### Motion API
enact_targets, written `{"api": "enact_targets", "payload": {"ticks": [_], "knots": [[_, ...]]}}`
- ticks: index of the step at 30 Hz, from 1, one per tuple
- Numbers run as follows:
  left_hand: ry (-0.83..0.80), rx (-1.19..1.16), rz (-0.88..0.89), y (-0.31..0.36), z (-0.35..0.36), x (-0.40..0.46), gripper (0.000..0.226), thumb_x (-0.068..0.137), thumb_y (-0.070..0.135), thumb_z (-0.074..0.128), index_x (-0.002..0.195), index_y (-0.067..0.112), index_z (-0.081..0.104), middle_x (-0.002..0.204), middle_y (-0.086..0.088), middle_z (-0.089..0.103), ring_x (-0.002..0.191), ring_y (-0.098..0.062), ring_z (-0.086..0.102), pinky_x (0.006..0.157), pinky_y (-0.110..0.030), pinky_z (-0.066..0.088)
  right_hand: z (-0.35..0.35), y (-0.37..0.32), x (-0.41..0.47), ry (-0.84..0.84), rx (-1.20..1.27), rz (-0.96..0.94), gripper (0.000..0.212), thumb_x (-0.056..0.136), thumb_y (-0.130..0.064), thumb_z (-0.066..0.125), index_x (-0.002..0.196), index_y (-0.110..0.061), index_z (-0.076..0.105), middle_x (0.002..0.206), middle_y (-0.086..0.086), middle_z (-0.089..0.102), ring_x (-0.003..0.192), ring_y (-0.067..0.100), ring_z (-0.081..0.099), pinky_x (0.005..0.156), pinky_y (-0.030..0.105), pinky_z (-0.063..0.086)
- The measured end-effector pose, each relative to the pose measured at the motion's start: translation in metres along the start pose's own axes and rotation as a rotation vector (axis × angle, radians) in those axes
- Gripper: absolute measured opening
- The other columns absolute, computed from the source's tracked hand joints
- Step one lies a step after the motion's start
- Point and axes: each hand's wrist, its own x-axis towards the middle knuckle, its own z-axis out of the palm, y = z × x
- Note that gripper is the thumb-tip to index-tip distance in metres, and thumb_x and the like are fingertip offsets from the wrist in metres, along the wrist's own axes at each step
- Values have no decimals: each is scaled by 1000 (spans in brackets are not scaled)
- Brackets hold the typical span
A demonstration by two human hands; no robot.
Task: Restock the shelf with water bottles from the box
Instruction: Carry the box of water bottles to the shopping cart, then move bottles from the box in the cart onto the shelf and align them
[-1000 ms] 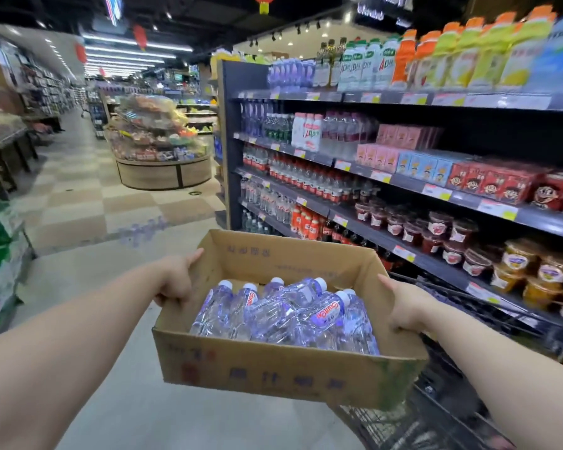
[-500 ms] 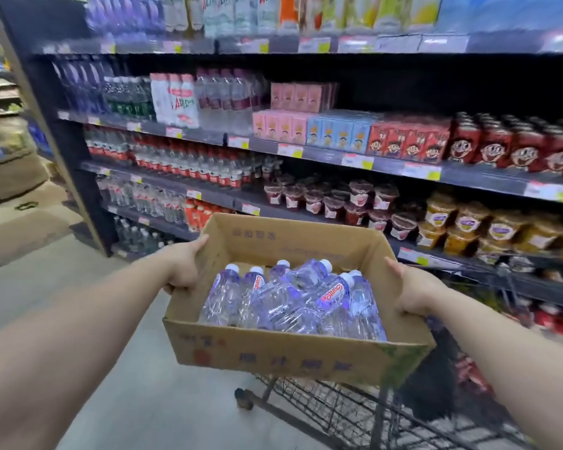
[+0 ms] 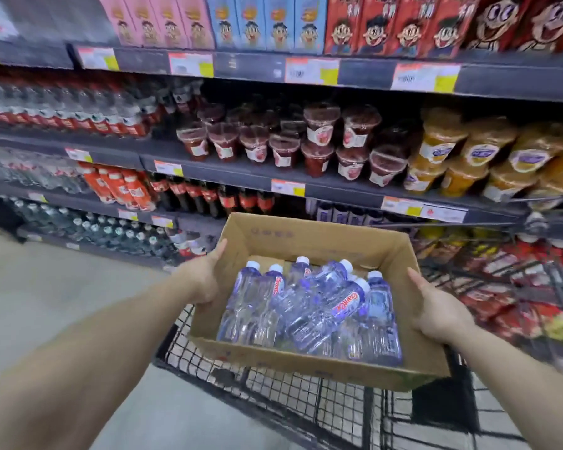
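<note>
Change: you have swung closer to the shelf; the box now hangs over the cart.
Hands: your left hand and right hand each clasp a box side, fingers curled under.
Bottles: the water bottles lie between your hands, caps pointing far; neither hand is nearer.

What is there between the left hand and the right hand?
In the head view, the cardboard box with water bottles lies between the left hand and right hand.
</note>
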Motion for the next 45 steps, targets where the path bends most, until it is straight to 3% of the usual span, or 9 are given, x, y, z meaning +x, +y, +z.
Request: {"api": "enact_targets", "payload": {"ticks": [3,8,15,25,29,32,36,40,45], "knots": [[-15,-12,-11,-2,24,35,105,81,9,60,156,35,-10,112,-15,66,103,-33,64,93,-37,51,26,4,18,-37,46,10,98,79,-21,64,154,-37,3,121,13,67,106,31,64,80,35,49],[15,-156,34,-11,52,70,70,100,13,49,156,31,12,146,-3,48,135,-27,47,97,-13,40,86,0,43,-87,91,82,96,80,-15,57,153,-42,0,110,10,70,93,30,68,69,36,49],[-121,111,-10,-45,113,138,93,93,31,51,151,38,-23,121,-7,68,104,-28,68,83,-34,50,160,-17,78,-156,21,149,96,86,-6,51,153,-40,-9,135,1,60,68,22,58,58,30,40],[-14,85,-81,-55,170,166,100,88,18,51,148,45,-24,78,1,54,67,-21,52,65,-31,41,234,-26,101,-76,63,303,92,86,-6,52,152,-47,3,66,2,56,53,17,49,49,29,32],[-102,59,-31,-59,157,178,107,88,20,56,145,45,-31,97,-7,68,78,-25,62,70,-33,46,224,-35,107,-173,136,307,93,89,-10,54,152,-45,-5,108,11,65,83,27,64,71,35,51],[-173,-55,-50,-58,154,176,117,82,33,70,146,47,-27,122,-11,64,103,-28,66,87,-37,52,217,-53,106,-5,170,319,90,84,-23,69,155,-32,13,158,18,25,131,38,45,106,42,40],[6,-77,-37,-41,155,170,111,80,39,75,154,41,-8,164,-17,7,145,-35,30,117,-46,31,211,-90,105,181,316,265,75,84,-25,71,149,-16,35,147,22,40,132,38,41,110,42,34],[217,-56,181,-7,159,173,98,80,43,75,156,28,17,163,-16,13,148,-35,18,122,-44,18,221,-121,111,-45,686,362,76,88,-31,68,151,-20,28,143,11,49,124,30,51,102,35,44],[-42,-137,244,25,180,183,96,81,45,75,155,30,17,162,-12,20,148,-30,19,120,-37,17,246,-144,124,-282,846,527,95,84,-48,69,154,-15,14,154,12,37,138,31,41,109,36,35]]}}
